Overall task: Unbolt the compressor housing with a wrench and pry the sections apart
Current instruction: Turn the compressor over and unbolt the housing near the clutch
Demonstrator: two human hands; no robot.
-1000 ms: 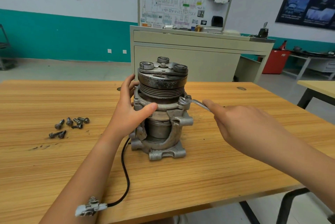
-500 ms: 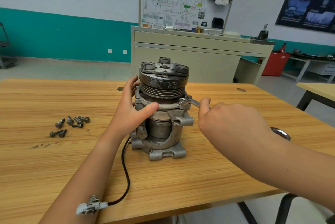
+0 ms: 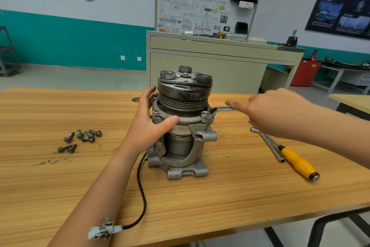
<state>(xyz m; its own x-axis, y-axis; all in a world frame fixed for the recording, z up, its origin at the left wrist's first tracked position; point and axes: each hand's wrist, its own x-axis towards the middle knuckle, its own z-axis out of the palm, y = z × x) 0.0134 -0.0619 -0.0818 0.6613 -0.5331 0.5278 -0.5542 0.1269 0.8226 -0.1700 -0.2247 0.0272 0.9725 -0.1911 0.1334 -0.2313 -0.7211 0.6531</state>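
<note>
Standing mid-frame: the compressor [image 3: 184,126] is upright on the bench [image 3: 60,176], pulley end up and mounting lugs down on the wood.
Left hand [image 3: 148,126]: grips the compressor's upper housing flange from the left, with the thumb across the front and the fingers curled round the back edge just below the pulley.
Right hand [image 3: 270,112]: right of centre, it holds the wrench [image 3: 218,109] by its handle. The index finger lies straight along the top and the other fingers curl over the handle, which disappears under the palm.
Wrench: roughly level, with its ring end seated over a bolt head on the flange at the compressor's right front.
Loose bolts [image 3: 82,138]: a small cluster on the bench at the left of the frame, well apart from the compressor.
Cable [image 3: 142,186]: black, running from the compressor's base toward the lower left and ending in a white connector [image 3: 104,228] beside the left forearm.
Other tools: a yellow-handled screwdriver [image 3: 298,162] and a slim metal bar tool [image 3: 268,144] lie side by side on the bench at the right, partly under the right forearm.
Background: a beige cabinet [image 3: 208,70] carrying a wiring-diagram panel stands behind the bench, upper centre.
</note>
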